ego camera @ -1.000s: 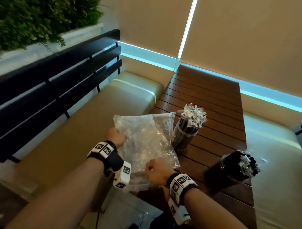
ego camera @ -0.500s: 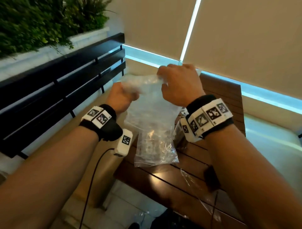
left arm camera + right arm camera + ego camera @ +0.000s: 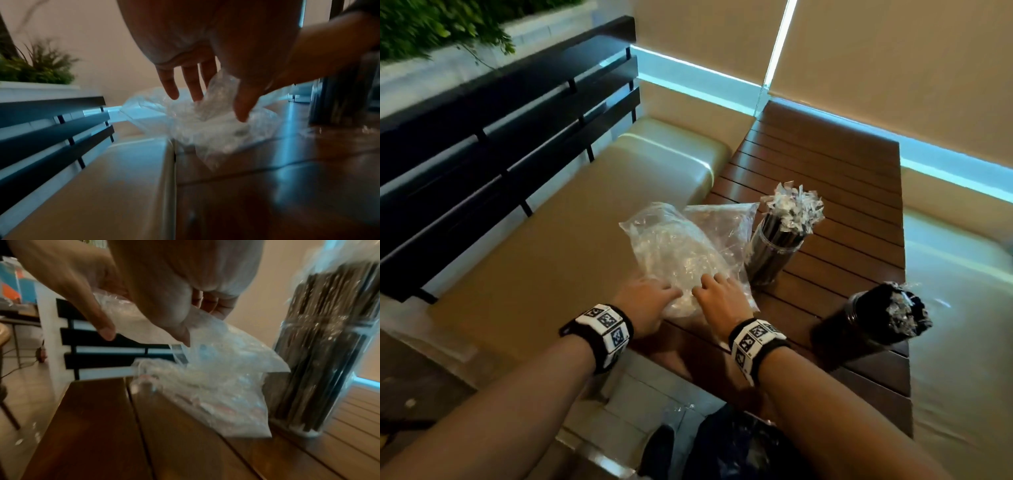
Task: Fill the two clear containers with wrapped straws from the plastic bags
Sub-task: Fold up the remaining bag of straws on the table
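Observation:
Two crumpled clear plastic bags lie at the left edge of the wooden table point(image 3: 825, 161): a bunched one point(image 3: 674, 250) on a flatter one point(image 3: 726, 222). My left hand point(image 3: 654, 301) rests on the bunched bag's near end with straight fingers point(image 3: 170, 84) touching the plastic point(image 3: 205, 129). Beside it, my right hand point(image 3: 717, 294) has its far fingers curled into the bag point(image 3: 216, 378), thumb and forefinger pointing down. A clear container point(image 3: 770, 257) packed with dark wrapped straws stands just right of the bags point(image 3: 320, 353). A second full container point(image 3: 859, 332) stands nearer, at the right.
A beige bench cushion point(image 3: 551, 246) with a black slatted backrest point(image 3: 482, 130) runs along the table's left side. Another cushion point(image 3: 962, 274) lies to the right. A dark bag point(image 3: 739, 445) sits on the floor below the table's near edge. Plants point(image 3: 431, 24) grow behind the backrest.
Half a second ago both hands held the bag up in the air. It now lies on the table, with both hands low on its near end.

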The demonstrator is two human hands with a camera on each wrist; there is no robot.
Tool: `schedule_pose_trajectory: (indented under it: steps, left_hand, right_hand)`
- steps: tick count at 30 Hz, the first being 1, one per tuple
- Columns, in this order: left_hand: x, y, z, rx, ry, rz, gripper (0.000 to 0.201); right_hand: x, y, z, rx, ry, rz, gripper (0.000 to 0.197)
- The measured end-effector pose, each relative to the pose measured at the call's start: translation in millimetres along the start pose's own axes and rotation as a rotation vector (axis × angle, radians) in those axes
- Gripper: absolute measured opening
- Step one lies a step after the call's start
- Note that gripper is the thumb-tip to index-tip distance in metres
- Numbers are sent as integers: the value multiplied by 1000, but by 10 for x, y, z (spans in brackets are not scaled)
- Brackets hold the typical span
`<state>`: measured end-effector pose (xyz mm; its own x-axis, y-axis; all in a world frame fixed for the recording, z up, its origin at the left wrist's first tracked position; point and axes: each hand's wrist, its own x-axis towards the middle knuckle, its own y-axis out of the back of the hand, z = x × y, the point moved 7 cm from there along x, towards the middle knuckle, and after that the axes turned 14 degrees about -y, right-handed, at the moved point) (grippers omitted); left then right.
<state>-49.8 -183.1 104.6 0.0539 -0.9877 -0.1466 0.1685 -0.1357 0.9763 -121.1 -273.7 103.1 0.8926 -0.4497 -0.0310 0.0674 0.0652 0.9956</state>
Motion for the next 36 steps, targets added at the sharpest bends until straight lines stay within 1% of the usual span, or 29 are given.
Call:
schedule_pose_trajectory:
  steps: [2, 4, 6, 7, 8, 10, 11, 12, 14, 15, 16, 17, 19, 20, 21, 22, 23, 24, 25, 26, 27, 28, 29, 30, 32, 33, 35, 36]
  left_hand:
    - [28, -272, -22, -65, 22, -119, 50]
    - [34, -543, -42, -117, 53, -222, 44]
    - [-3, -742, -76, -189, 96, -253, 46]
    - [-30, -802, -115, -251, 117, -230, 46]
    - [-50, -847, -171, -329, 135, -203, 42]
    - [-104, -912, -295, -473, 174, -139, 26]
    - [-136, -958, -352, -526, 196, -114, 27]
    - [-171, -989, -394, -569, 235, -89, 32]
    - [-198, -1009, -464, -632, 336, 8, 42]
    - [-186, -1001, -495, -626, 381, 63, 46]
    - [-170, -997, -528, -593, 418, 98, 47]
    - [-143, -992, -565, -558, 451, 114, 47]
    - [-62, -1040, -623, -499, 490, 89, 43]
    - [-20, -1046, -643, -446, 490, 62, 37]
    - [22, -1021, -647, -371, 479, 47, 29]
    - [65, -992, -635, -288, 453, 51, 27]
    - [106, -960, -586, -214, 406, 48, 39]
    - [159, -911, -489, -157, 319, 31, 46]
    - [214, -855, -351, -101, 197, 22, 41]
    - [248, -817, -208, -25, 79, -7, 32]
    - [267, -807, -114, 49, -14, -30, 31]
    - [270, -847, -99, 83, -53, -61, 40]
    - [274, -890, -129, 78, -48, -82, 46]
    - [281, -922, -161, 73, -28, -101, 47]
    - [287, -988, -188, 86, -31, -110, 44]
    - [285, -988, -183, 78, -21, -106, 42]
    - [280, -969, -188, 56, -10, -78, 40]
    - [273, -968, -208, 43, -7, -73, 40]
  right_hand:
    - [-35, -244, -59, -39, 28, -115, 22]
    - [-111, -490, -98, -38, 78, -222, 29]
    - [-189, -692, -83, 37, 109, -321, 36]
    - [-212, -771, -37, 116, 108, -361, 37]
    - [-216, -821, 28, 206, 89, -396, 36]
    - [-181, -869, 188, 362, 15, -438, 22]
    - [-146, -878, 248, 393, -10, -455, 16]
    - [-98, -884, 293, 397, -29, -457, 16]
    - [-3, -906, 352, 350, -69, -457, 19]
    - [39, -918, 358, 328, -82, -455, 16]
    - [80, -937, 354, 308, -90, -457, 10]
    - [110, -971, 344, 283, -94, -464, 9]
    - [141, -1033, 313, 234, -110, -476, 17]
    - [161, -1035, 302, 240, -131, -456, 19]
    - [174, -1020, 294, 251, -154, -428, 21]
    - [183, -1003, 285, 258, -172, -404, 22]
    - [189, -999, 270, 262, -174, -387, 24]
    - [197, -1003, 254, 267, -162, -383, 26]
    - [209, -1017, 250, 279, -151, -395, 27]
    - [225, -1029, 255, 303, -147, -415, 26]
    - [254, -1048, 274, 336, -150, -434, 25]
    - [282, -1062, 298, 363, -159, -456, 24]
    - [300, -1084, 315, 383, -166, -481, 23]
    - [308, -1098, 321, 389, -170, -508, 21]
    - [302, -1063, 313, 379, -146, -498, 16]
    - [282, -1029, 294, 349, -101, -465, 22]
    - [214, -958, 230, 218, 39, -416, 54]
    - [168, -920, 184, 132, 121, -397, 67]
